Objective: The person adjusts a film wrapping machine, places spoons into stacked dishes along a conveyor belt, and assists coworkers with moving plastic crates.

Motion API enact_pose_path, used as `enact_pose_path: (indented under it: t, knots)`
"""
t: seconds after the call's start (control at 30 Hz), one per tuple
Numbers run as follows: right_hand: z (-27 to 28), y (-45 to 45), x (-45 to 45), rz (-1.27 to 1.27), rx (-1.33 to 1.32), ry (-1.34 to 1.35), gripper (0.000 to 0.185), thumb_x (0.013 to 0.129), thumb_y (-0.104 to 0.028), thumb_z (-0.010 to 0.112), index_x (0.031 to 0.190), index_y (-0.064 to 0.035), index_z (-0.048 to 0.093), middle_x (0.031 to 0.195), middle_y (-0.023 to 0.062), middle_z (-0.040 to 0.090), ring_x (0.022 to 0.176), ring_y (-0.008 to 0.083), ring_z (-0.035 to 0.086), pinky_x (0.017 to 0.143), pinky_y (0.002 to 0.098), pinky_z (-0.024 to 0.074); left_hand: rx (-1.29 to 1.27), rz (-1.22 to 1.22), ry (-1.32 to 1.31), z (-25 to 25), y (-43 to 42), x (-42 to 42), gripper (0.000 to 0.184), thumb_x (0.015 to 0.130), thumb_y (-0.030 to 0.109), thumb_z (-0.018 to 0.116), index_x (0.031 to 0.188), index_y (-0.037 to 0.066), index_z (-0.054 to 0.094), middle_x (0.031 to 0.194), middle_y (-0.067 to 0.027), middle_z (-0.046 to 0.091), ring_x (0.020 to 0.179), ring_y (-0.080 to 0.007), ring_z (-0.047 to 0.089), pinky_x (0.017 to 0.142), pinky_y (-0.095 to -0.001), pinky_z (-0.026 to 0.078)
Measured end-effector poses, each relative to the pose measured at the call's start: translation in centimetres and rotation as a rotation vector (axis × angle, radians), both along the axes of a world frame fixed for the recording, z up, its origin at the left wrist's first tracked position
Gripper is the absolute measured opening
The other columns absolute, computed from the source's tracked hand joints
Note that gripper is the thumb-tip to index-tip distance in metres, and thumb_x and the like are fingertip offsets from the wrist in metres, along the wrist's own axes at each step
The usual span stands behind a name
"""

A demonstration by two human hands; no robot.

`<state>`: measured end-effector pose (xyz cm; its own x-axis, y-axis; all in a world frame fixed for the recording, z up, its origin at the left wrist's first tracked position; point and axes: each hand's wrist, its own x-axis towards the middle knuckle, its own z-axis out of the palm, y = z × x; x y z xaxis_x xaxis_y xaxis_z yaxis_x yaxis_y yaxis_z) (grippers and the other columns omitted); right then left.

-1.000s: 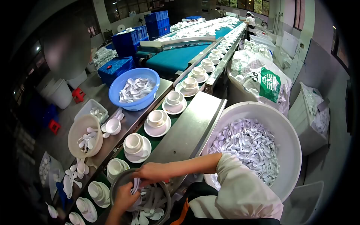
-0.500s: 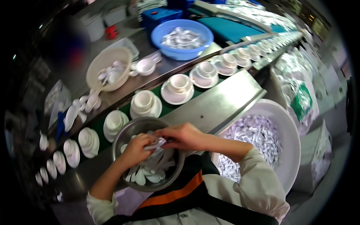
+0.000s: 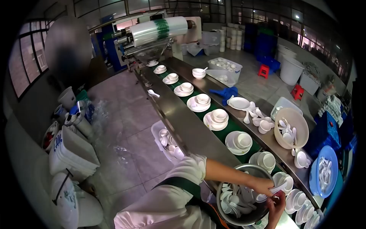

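Observation:
A metal bowl [image 3: 259,214] with several loose white spoons [image 3: 234,200] in it is in front of me, beside the conveyor. My left hand [image 3: 262,186] is closed on white spoons [image 3: 280,187] above the bowl's right side; how many is unclear. Just below it, my right hand [image 3: 276,206] has curled fingers close to the same spoons; what lies between its fingertips is hidden. Stacked white cups and plates [image 3: 241,142] stand in a row on the green belt [image 3: 224,134] beyond the bowl.
A beige basin [image 3: 280,143] with spoons and a blue basin [image 3: 313,179] sit along the far ledge, with cups and spoons between. A film roll [image 3: 160,31] is mounted at the conveyor's far end. White tubs [image 3: 74,152] stand on the floor at left. Another person [image 3: 68,57] is there.
My view has swung left along the conveyor toward the film roll, so the bowl and hands now appear at lower right. Both hands stay close together over the bowl.

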<state>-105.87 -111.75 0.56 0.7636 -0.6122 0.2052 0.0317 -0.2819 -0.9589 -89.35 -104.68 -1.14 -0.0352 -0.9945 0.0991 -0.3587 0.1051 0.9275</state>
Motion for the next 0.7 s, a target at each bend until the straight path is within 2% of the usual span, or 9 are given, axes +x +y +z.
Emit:
enact_pose_path:
  t: [0.3,0.37,0.4,0.47,0.53,0.57,0.6,0.67,0.7]
  knots:
    - [-1.3,-3.5,0.4,-0.050,0.005,-0.047,0.011,0.087,-0.015,0.053,0.086,-0.0043,0.050,0.075,-0.0022,0.049,0.063,0.0032,0.047,0.044,0.0153,0.0384,-0.016,0.062,0.292,1.0,-1.3,-0.5,0.032,0.079,0.025,0.054,0.093,-0.003,0.059,0.080,-0.0115,0.062,0.073,-0.0161,0.057,0.064,-0.0348,0.044]
    - [-1.8,-4.4,-0.1,-0.218,0.030,-0.065,0.012,0.088,-0.016,0.052,0.081,-0.0062,0.049,0.073,-0.0028,0.047,0.061,0.0031,0.044,0.045,0.0165,0.0360,0.122,0.019,-0.043,2.0,-2.3,0.3,0.032,0.081,0.029,0.052,0.090,-0.001,0.059,0.075,-0.0116,0.061,0.071,-0.0182,0.057,0.065,-0.0358,0.044]
    - [-2.7,-6.1,-0.7,-0.317,-0.011,-0.038,0.013,0.086,-0.015,0.053,0.087,-0.0013,0.051,0.080,0.0017,0.051,0.069,0.0070,0.048,0.055,0.0196,0.0392,0.022,-0.035,-0.395,1.0,-3.8,1.7,0.024,0.082,0.022,0.049,0.088,0.003,0.062,0.078,-0.0177,0.062,0.065,-0.0238,0.058,0.059,-0.0365,0.046]
    - [-3.3,-9.8,-3.4,-0.370,-0.109,0.065,0.018,0.089,-0.015,0.046,0.091,0.0030,0.048,0.085,0.0034,0.049,0.076,0.0098,0.042,0.066,0.0230,0.0378,-0.956,0.256,-0.598,-4.5,-4.4,5.3,0.021,0.080,0.024,0.050,0.078,0.006,0.060,0.076,-0.0191,0.057,0.077,-0.0296,0.054,0.068,-0.0403,0.043]
    - [-3.6,-12.8,-5.1,-0.514,-0.450,0.272,0.015,0.083,-0.013,0.051,0.079,0.0017,0.049,0.067,0.0049,0.046,0.060,0.0126,0.040,0.055,0.0281,0.0367,-0.634,0.128,-0.479,-4.1,-3.0,11.4,0.025,0.071,0.017,0.063,0.091,0.003,0.057,0.075,-0.0106,0.060,0.067,-0.0186,0.059,0.060,-0.0366,0.047]
    - [-5.1,-14.3,-5.6,-0.573,-0.649,0.249,0.015,0.078,-0.012,0.053,0.074,0.0020,0.051,0.060,0.0118,0.050,0.054,0.0166,0.043,0.052,0.0327,0.0374,0.016,0.397,0.180,0.8,-0.9,11.4,0.028,0.075,0.021,0.063,0.094,0.002,0.057,0.080,-0.0062,0.060,0.074,-0.0159,0.056,0.068,-0.0309,0.045]
    - [-5.9,-15.1,-6.0,-0.641,-0.684,0.483,0.016,0.076,-0.014,0.054,0.075,0.0019,0.054,0.063,0.0185,0.055,0.055,0.0261,0.051,0.054,0.0382,0.0403,0.095,0.599,0.106,4.3,1.4,10.3,0.027,0.077,0.021,0.063,0.095,0.001,0.057,0.078,-0.0068,0.061,0.071,-0.0138,0.055,0.068,-0.0302,0.045]
    - [-7.6,-15.5,-4.7,-0.632,-0.571,0.734,0.020,0.077,-0.019,0.053,0.078,0.0011,0.056,0.071,0.0238,0.059,0.072,0.0398,0.058,0.063,0.0468,0.0451,0.032,0.688,-0.227,-1.8,1.4,14.0,0.029,0.077,0.019,0.061,0.098,0.000,0.056,0.083,-0.0100,0.061,0.073,-0.0169,0.056,0.068,-0.0325,0.044]
    - [-8.4,-15.7,-3.9,-0.597,-0.462,0.726,0.021,0.077,-0.020,0.053,0.077,0.0013,0.057,0.073,0.0244,0.059,0.072,0.0390,0.059,0.065,0.0470,0.0458,0.078,0.716,-0.409,-4.2,1.1,15.1,0.030,0.078,0.017,0.059,0.101,-0.001,0.054,0.085,-0.0122,0.060,0.074,-0.0213,0.057,0.069,-0.0340,0.044]
